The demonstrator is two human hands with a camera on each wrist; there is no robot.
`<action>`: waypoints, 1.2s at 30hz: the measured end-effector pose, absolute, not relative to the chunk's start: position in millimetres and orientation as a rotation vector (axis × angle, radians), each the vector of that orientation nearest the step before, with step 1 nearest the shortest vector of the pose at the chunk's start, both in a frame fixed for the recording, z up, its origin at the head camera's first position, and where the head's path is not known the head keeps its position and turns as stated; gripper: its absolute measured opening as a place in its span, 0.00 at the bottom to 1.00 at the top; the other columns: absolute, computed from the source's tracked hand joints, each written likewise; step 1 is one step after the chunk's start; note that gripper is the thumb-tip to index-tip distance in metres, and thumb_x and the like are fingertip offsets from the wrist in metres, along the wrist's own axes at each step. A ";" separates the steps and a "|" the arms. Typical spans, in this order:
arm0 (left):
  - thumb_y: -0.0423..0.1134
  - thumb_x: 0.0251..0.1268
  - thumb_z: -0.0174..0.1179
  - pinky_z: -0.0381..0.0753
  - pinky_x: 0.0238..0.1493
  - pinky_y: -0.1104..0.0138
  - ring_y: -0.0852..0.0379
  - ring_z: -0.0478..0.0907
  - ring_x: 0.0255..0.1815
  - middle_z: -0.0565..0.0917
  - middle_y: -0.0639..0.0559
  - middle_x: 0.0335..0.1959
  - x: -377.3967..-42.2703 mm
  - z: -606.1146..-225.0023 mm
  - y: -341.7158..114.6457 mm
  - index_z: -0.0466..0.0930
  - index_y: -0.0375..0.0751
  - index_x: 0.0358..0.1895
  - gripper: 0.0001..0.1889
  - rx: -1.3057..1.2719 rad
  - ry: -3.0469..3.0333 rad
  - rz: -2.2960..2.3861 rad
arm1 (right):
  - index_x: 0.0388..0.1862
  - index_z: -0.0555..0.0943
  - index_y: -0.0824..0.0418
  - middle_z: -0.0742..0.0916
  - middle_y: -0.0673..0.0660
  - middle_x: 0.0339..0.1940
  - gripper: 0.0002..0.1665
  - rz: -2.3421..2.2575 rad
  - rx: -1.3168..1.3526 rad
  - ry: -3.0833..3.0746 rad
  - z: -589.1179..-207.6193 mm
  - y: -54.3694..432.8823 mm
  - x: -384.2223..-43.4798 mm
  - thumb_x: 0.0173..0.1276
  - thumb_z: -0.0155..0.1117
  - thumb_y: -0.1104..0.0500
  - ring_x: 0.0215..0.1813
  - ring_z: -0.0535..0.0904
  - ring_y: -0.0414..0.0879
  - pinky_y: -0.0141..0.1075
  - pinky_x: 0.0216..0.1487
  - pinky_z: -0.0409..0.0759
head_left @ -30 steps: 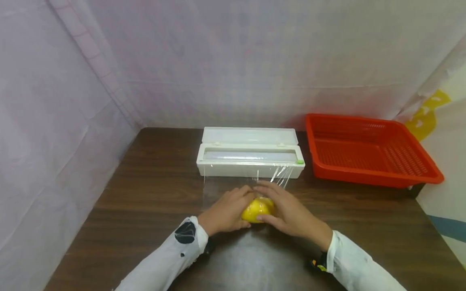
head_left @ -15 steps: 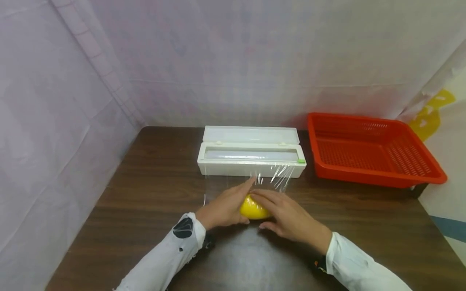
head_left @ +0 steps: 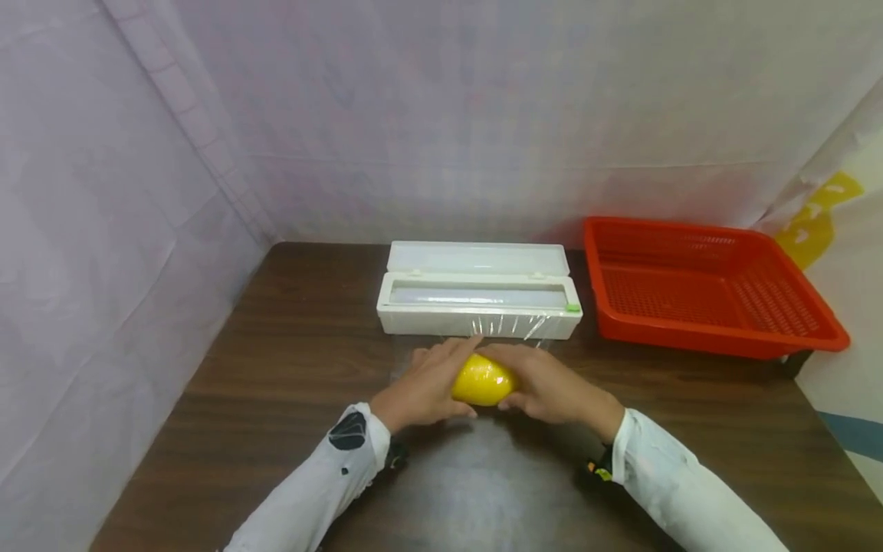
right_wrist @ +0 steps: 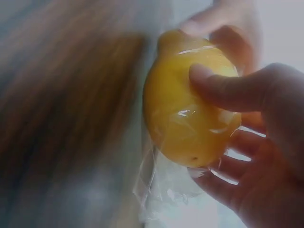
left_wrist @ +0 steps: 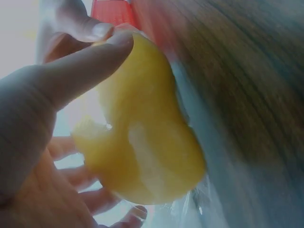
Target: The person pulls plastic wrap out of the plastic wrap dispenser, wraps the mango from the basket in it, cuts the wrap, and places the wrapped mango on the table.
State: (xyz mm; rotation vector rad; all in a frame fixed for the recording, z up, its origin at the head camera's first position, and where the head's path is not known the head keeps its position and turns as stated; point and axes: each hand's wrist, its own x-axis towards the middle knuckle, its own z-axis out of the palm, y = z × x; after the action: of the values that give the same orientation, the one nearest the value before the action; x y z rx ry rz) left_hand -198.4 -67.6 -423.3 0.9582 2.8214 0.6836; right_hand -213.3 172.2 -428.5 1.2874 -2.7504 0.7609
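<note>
While both hands meet over the tabletop, the scene reads so:
Left hand (head_left: 422,387): fingers curled round the lemon (head_left: 483,379), thumb across its top.
Right hand (head_left: 552,389): cups the lemon's other side, fingers curled.
Lemon: on the cling film (head_left: 476,475), just before the dispenser (head_left: 479,300).
Table (head_left: 276,360): dark wood.
Basket (head_left: 704,285): red, far right.
Walls: draped pale sheeting.

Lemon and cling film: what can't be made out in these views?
- Lemon, head view: both ends hidden by the left hand and right hand.
- Cling film: its edges on the table too faint.
- Wrist views: table motion-blurred; dispenser out of frame.
</note>
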 end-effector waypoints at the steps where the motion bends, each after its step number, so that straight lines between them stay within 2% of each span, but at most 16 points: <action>1: 0.52 0.47 0.80 0.67 0.68 0.49 0.47 0.70 0.67 0.68 0.47 0.72 -197.8 -422.6 -67.0 0.47 0.51 0.82 0.61 0.965 2.857 0.659 | 0.74 0.69 0.51 0.82 0.46 0.65 0.48 0.791 1.279 -2.773 -425.9 173.0 -214.3 0.55 0.80 0.58 0.59 0.79 0.42 0.46 0.65 0.78; 4: 0.50 0.40 0.83 0.67 0.65 0.50 0.48 0.68 0.65 0.69 0.48 0.68 -195.5 -421.4 -65.2 0.52 0.52 0.80 0.62 0.980 2.941 0.596 | 0.76 0.68 0.51 0.83 0.43 0.60 0.47 0.897 1.252 -2.826 -417.4 175.5 -217.1 0.58 0.77 0.57 0.52 0.79 0.39 0.42 0.60 0.80; 7: 0.46 0.37 0.85 0.67 0.64 0.50 0.46 0.66 0.66 0.68 0.46 0.68 -193.3 -420.4 -63.7 0.55 0.52 0.79 0.62 0.998 2.981 0.575 | 0.77 0.66 0.52 0.84 0.43 0.53 0.45 0.978 1.255 -2.853 -411.0 178.1 -220.6 0.61 0.74 0.57 0.46 0.79 0.39 0.40 0.54 0.80; 11: 0.43 0.40 0.83 0.70 0.61 0.51 0.45 0.68 0.66 0.71 0.45 0.66 -195.6 -419.4 -62.8 0.59 0.50 0.75 0.55 1.029 3.039 0.567 | 0.77 0.66 0.52 0.84 0.43 0.53 0.43 1.027 1.287 -2.865 -407.5 180.8 -226.9 0.64 0.72 0.56 0.46 0.79 0.40 0.40 0.55 0.80; 16: 0.44 0.47 0.80 0.74 0.53 0.55 0.50 0.75 0.58 0.76 0.49 0.60 -202.9 -418.0 -65.2 0.64 0.51 0.70 0.46 1.062 3.091 0.526 | 0.76 0.67 0.50 0.83 0.42 0.56 0.42 1.019 1.271 -2.858 -407.8 181.1 -230.3 0.64 0.72 0.55 0.49 0.78 0.39 0.41 0.58 0.79; 23: 0.47 0.48 0.79 0.73 0.59 0.54 0.52 0.75 0.56 0.77 0.51 0.62 -209.6 -419.4 -68.5 0.65 0.53 0.72 0.46 0.998 3.043 0.510 | 0.74 0.69 0.52 0.84 0.43 0.52 0.40 0.927 1.253 -2.801 -409.4 174.4 -224.2 0.65 0.72 0.49 0.46 0.78 0.39 0.40 0.54 0.80; 27: 0.49 0.48 0.78 0.73 0.63 0.52 0.52 0.76 0.57 0.78 0.51 0.63 -213.7 -420.9 -68.5 0.65 0.52 0.72 0.46 0.970 3.033 0.493 | 0.76 0.67 0.53 0.80 0.46 0.64 0.44 0.835 1.211 -2.756 -410.8 172.3 -221.3 0.64 0.71 0.43 0.59 0.77 0.42 0.45 0.65 0.77; 31: 0.51 0.48 0.78 0.75 0.62 0.52 0.54 0.77 0.54 0.80 0.52 0.59 -218.5 -421.6 -69.5 0.67 0.51 0.73 0.45 0.977 3.022 0.523 | 0.77 0.65 0.54 0.71 0.55 0.76 0.50 0.722 1.141 -2.681 -411.7 169.4 -211.7 0.60 0.74 0.40 0.73 0.68 0.51 0.57 0.73 0.67; 33: 0.51 0.47 0.78 0.78 0.58 0.55 0.56 0.78 0.50 0.82 0.53 0.56 -221.5 -421.3 -70.7 0.68 0.52 0.72 0.45 1.010 3.017 0.551 | 0.76 0.65 0.52 0.70 0.57 0.76 0.53 0.647 1.130 -2.616 -414.0 166.7 -206.6 0.55 0.79 0.41 0.74 0.67 0.54 0.61 0.71 0.67; 36: 0.51 0.46 0.77 0.79 0.52 0.61 0.60 0.77 0.45 0.83 0.57 0.52 -225.9 -420.1 -73.0 0.70 0.53 0.71 0.44 1.057 2.992 0.587 | 0.74 0.67 0.50 0.70 0.59 0.75 0.57 0.501 1.124 -2.543 -420.1 162.7 -203.2 0.46 0.84 0.43 0.72 0.67 0.56 0.61 0.69 0.67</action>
State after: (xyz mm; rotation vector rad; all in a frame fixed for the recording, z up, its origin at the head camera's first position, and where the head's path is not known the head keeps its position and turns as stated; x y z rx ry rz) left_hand -225.9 -73.0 -420.1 1.0570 2.9918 0.5873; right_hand -203.2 162.7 -420.1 1.1238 -2.5428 0.5012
